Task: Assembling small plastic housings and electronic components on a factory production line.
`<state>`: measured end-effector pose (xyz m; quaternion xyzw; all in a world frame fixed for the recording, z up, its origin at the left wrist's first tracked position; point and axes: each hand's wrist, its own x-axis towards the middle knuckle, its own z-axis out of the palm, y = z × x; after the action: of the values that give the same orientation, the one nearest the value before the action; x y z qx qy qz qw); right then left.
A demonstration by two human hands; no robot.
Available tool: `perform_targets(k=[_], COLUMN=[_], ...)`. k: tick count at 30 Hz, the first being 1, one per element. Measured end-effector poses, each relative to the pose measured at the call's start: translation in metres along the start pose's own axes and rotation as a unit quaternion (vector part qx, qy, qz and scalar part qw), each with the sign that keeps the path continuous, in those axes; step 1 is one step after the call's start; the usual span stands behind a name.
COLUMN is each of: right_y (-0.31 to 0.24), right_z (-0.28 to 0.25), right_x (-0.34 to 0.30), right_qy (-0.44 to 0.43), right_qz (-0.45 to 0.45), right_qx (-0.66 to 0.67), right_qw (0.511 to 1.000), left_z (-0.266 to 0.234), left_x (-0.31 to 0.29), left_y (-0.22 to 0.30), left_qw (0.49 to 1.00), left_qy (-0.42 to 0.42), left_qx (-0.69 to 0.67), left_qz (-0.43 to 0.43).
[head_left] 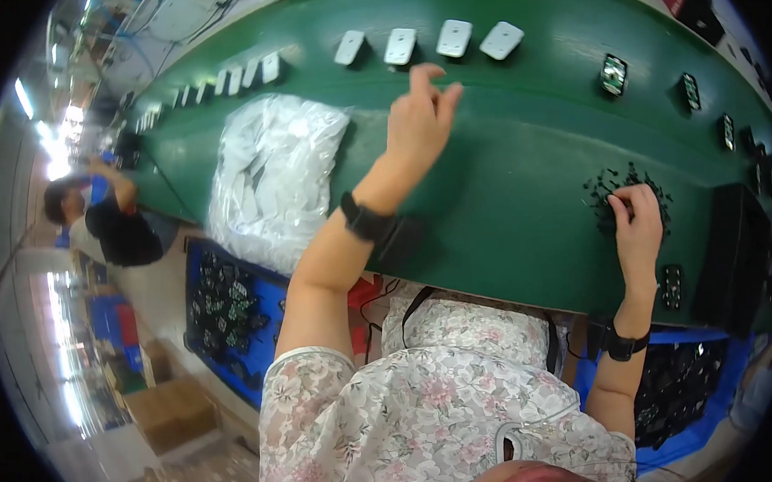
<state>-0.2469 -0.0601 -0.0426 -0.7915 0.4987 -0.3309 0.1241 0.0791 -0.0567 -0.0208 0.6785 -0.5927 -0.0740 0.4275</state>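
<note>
My left hand point(419, 121) hovers over the green table just short of a row of white casings, its index finger and thumb apart and nothing visible between them. Nearest to its fingertips is one white casing point(400, 46); another white casing point(454, 38) lies to the right of that. Over on the right, my right hand point(640, 219) reaches into a scattered pile of small black parts point(631, 178). Its thumb and fingertips are pinched together at the pile; what they grip is too small to make out. A dark circuit piece point(671, 287) lies beside my right wrist.
A clear plastic bag of white parts point(269, 173) lies left of my left arm. Dark circuit pieces, one a green-lit board point(613, 75), line the far right. Blue bins point(198, 290) with dark parts stand below the table edge. A black box point(725, 254) stands at right; another person point(114, 216) sits far left.
</note>
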Motion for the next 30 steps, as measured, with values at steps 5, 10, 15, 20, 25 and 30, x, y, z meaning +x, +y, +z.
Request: perform_targets(k=[5,10,15,20,25,30], right_y=[0.006,0.022,0.010,0.006,-0.011,-0.029], right_z=[-0.007,-0.005,-0.001,0.005,0.016,0.020], right_x=[-0.001,0.003,0.014,0.016,0.019,0.018], right_qy=[-0.007,-0.006,0.086,0.003,-0.037,-0.068], right_qz=[0.077,0.111,0.062,0.139,0.078,0.116], right_qx=[0.036,0.099,0.080,0.185,0.213,0.247], right_qw=[0.996,0.989,0.991,0.973,0.973,0.960], left_z=[-0.069,-0.148,-0.217,-0.224,-0.224,-0.220], left_x=[-0.076,-0.097,-0.096,-0.075,-0.053,-0.063], left_y=[-0.012,-0.100,-0.188,-0.219,-0.220,-0.213], left_qw=[0.995,0.960,0.891,0.850,0.850,0.888], left_qy=[0.009,0.201,0.173,0.147,0.050,0.134], left_qx=[0.098,0.174,0.393,0.502,0.515,0.434], left_qz=[0.014,-0.087,-0.145,-0.064,-0.095,-0.078])
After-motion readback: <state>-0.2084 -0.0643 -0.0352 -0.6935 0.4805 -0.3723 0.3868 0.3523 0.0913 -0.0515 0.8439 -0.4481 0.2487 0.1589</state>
